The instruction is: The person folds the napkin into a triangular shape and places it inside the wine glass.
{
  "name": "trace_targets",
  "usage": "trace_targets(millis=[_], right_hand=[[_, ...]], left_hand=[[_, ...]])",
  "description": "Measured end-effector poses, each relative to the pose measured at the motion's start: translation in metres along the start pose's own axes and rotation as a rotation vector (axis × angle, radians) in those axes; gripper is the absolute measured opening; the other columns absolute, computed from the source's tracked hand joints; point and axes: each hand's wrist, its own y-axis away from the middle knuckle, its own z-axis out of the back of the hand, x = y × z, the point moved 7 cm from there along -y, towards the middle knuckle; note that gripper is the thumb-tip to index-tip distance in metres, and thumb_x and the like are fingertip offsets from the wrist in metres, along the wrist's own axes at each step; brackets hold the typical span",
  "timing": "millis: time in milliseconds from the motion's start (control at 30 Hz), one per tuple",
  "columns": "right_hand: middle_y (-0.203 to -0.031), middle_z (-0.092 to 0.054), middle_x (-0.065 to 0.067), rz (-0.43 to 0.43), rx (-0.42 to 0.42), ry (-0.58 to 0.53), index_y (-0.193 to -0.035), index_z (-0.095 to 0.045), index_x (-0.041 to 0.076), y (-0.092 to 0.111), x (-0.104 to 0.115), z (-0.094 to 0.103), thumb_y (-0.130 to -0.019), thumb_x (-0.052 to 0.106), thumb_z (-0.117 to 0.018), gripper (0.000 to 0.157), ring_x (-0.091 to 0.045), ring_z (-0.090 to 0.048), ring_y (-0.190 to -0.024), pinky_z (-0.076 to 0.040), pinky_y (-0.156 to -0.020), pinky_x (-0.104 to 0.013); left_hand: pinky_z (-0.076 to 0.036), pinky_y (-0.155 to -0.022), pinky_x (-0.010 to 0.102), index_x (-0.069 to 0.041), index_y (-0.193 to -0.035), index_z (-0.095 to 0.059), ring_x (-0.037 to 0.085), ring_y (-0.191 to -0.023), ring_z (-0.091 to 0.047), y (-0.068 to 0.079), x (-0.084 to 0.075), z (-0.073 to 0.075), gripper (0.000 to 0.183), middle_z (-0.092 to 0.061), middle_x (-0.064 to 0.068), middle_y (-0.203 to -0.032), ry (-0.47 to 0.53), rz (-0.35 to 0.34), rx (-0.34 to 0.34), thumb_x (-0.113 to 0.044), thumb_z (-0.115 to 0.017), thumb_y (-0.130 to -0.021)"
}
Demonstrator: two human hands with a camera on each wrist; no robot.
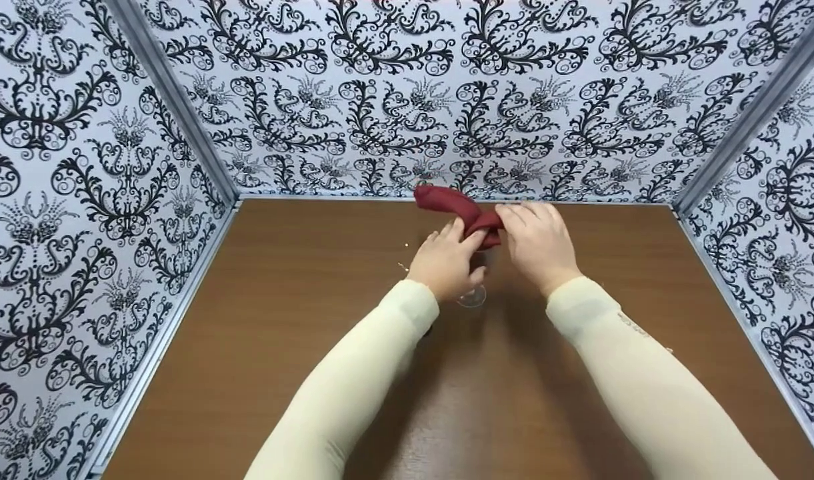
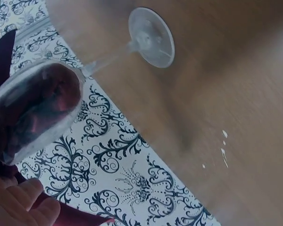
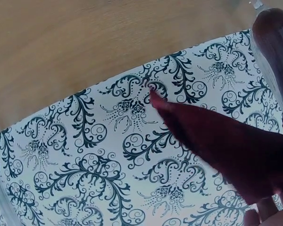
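A dark red cloth napkin stands stuffed into a clear stemmed glass, with its upper parts spreading out over the rim. The glass's round foot rests on the table, and its bowl shows bunched red cloth inside in the left wrist view. My left hand holds the napkin at the rim with bent fingers; its thumb is beside the glass. On the right side, my right hand pinches a napkin flap, whose pointed corner sticks out in the right wrist view.
The brown wooden table meets a patterned back wall just behind the glass. Patterned side walls with grey metal edging bound it left and right. Small white specks lie on the tabletop left of the glass.
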Motion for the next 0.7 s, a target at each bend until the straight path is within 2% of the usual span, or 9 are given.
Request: trace_targets(millis=[100,167,233,333,433,533,633,700], right_hand=[[-0.110,-0.079,-0.015,0.015,-0.036,-0.004,-0.116,-0.075,0.002,-0.002,0.001,0.003,-0.096,0.005,-0.067,0.022,-0.040,-0.069,-0.100,-0.054,-0.099,-0.054],[-0.107,-0.079,-0.015,0.012,-0.050,-0.007,-0.109,-0.075,0.001,-0.002,0.001,0.004,-0.096,0.002,-0.066,0.017,-0.039,-0.070,-0.099,-0.055,-0.096,-0.052],[-0.108,-0.079,-0.016,0.002,-0.054,-0.014,-0.104,-0.073,-0.001,-0.002,0.000,0.005,-0.095,-0.002,-0.063,0.014,-0.039,-0.071,-0.101,-0.057,-0.097,-0.052],[-0.114,-0.078,-0.018,-0.019,-0.039,-0.022,-0.100,-0.071,-0.003,0.000,-0.001,0.004,-0.095,-0.004,-0.059,0.013,-0.039,-0.073,-0.107,-0.057,-0.100,-0.050],[-0.119,-0.078,-0.019,-0.031,-0.019,-0.022,-0.103,-0.069,-0.004,0.001,-0.001,0.003,-0.095,-0.006,-0.055,0.016,-0.039,-0.073,-0.112,-0.057,-0.102,-0.050],[-0.121,-0.077,-0.019,-0.036,0.002,-0.037,-0.110,-0.069,-0.002,0.000,-0.001,0.002,-0.096,-0.007,-0.054,0.022,-0.039,-0.074,-0.111,-0.058,-0.101,-0.050],[-0.130,-0.074,-0.017,-0.034,0.052,-0.061,-0.128,-0.068,0.002,-0.002,0.001,0.000,-0.098,-0.005,-0.055,0.033,-0.040,-0.072,-0.115,-0.056,-0.103,-0.052],[-0.136,-0.072,-0.016,-0.021,0.099,-0.064,-0.138,-0.065,0.005,-0.003,0.003,-0.002,-0.099,-0.003,-0.058,0.041,-0.041,-0.071,-0.118,-0.054,-0.106,-0.054]], left_hand=[[-0.056,-0.104,0.047,-0.027,-0.154,-0.048,0.030,-0.127,-0.065,0.004,0.003,0.004,0.064,-0.056,0.014,-0.143,-0.008,-0.055,-0.044,-0.049,-0.064,-0.096],[-0.060,-0.096,0.046,-0.029,-0.153,-0.050,0.029,-0.117,-0.070,0.008,0.006,0.009,0.061,-0.059,0.012,-0.143,-0.012,-0.104,-0.095,-0.046,-0.063,-0.097],[-0.062,-0.088,0.044,-0.029,-0.150,-0.057,0.027,-0.109,-0.073,0.012,0.010,0.015,0.056,-0.063,0.009,-0.143,-0.018,-0.153,-0.164,-0.041,-0.063,-0.096],[-0.063,-0.084,0.042,-0.026,-0.142,-0.066,0.025,-0.107,-0.075,0.015,0.020,0.024,0.049,-0.069,0.003,-0.140,-0.021,-0.193,-0.266,-0.032,-0.065,-0.094],[-0.062,-0.089,0.041,-0.020,-0.136,-0.068,0.027,-0.113,-0.072,0.013,0.033,0.030,0.047,-0.071,0.004,-0.134,0.010,-0.143,-0.334,-0.022,-0.070,-0.089],[-0.059,-0.099,0.043,-0.016,-0.142,-0.061,0.030,-0.123,-0.066,0.005,0.046,0.033,0.057,-0.066,0.007,-0.139,0.051,-0.036,-0.338,-0.016,-0.074,-0.087],[-0.051,-0.112,0.047,-0.017,-0.153,-0.052,0.033,-0.140,-0.056,-0.005,0.052,0.032,0.067,-0.056,0.009,-0.155,0.035,0.036,-0.284,-0.015,-0.074,-0.091],[-0.046,-0.119,0.049,-0.020,-0.159,-0.046,0.035,-0.148,-0.049,-0.010,0.053,0.030,0.069,-0.048,0.010,-0.163,-0.005,0.040,-0.226,-0.018,-0.072,-0.095]])
